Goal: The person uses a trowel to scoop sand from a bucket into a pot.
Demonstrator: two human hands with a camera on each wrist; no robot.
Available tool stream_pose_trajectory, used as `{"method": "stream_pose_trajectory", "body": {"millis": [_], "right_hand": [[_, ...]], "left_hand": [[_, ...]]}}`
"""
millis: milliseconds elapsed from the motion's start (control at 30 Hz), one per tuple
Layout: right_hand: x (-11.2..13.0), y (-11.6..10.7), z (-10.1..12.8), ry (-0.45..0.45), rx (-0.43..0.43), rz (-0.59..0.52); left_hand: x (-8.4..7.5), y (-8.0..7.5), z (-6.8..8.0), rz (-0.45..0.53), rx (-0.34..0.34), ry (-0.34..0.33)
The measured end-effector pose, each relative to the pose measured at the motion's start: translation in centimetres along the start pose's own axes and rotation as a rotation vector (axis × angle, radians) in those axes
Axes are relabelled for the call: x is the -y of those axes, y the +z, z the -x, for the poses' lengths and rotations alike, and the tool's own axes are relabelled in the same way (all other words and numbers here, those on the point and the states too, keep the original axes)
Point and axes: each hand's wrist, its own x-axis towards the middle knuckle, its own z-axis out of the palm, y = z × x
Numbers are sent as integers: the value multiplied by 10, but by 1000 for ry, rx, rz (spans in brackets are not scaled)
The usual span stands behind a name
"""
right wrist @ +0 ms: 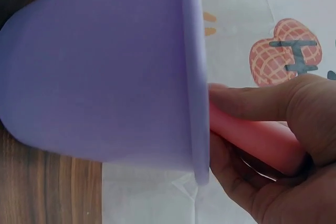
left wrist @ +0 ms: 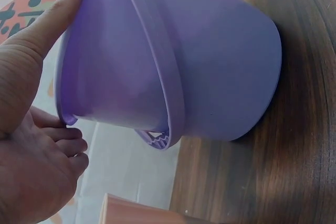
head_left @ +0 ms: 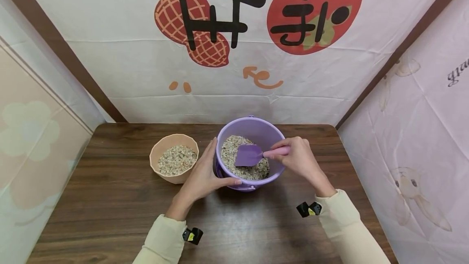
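A purple bucket [head_left: 259, 127] stands on the table with pale, gravel-like grains [head_left: 231, 146] inside. My left hand [head_left: 200, 179] holds its rim at the near left, thumb along the front edge and fingers at the left side; in the left wrist view the thumb [left wrist: 47, 24] lies against the rim. With my right hand [head_left: 301, 159] I grip the pink handle [head_left: 277, 152] of a small shovel, whose purple blade [head_left: 247, 155] is over the grains within the bucket. The right wrist view shows the handle [right wrist: 262, 140] between thumb and fingers, while the bucket wall hides the blade.
Left of the bucket, close to my left hand, sits a peach faceted bowl [head_left: 155, 156] holding similar grains [head_left: 177, 160]. The bucket's handle [left wrist: 157, 61] hangs down its side. Printed cloth walls [head_left: 139, 72] enclose the wooden table [head_left: 121, 215] at the back and sides.
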Motion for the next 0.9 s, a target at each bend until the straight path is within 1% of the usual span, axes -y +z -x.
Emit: {"method": "stream_pose_trajectory", "body": {"millis": [67, 267, 400, 600, 700, 767, 867, 900], "right_hand": [[-3, 0, 0, -8, -11, 25], [-12, -1, 0, -39, -88, 124], [-14, -1, 0, -79, -83, 160], [-14, -1, 0, -136, -87, 251], [-15, -3, 3, -160, -125, 233], [-16, -6, 4, -174, -180, 193], [-19, -13, 5, -192, -278, 144], [-20, -16, 4, -200, -306, 146]], "left_hand": [[0, 0, 0, -1, -1, -1], [0, 1, 0, -5, -1, -5], [1, 1, 0, -12, -3, -4], [2, 1, -1, -14, -6, -5], [1, 1, 0, -19, 0, -14], [1, -2, 0, -32, 9, -25], [-1, -15, 1, -83, 21, -55], [0, -22, 1, -119, 14, -49]]}}
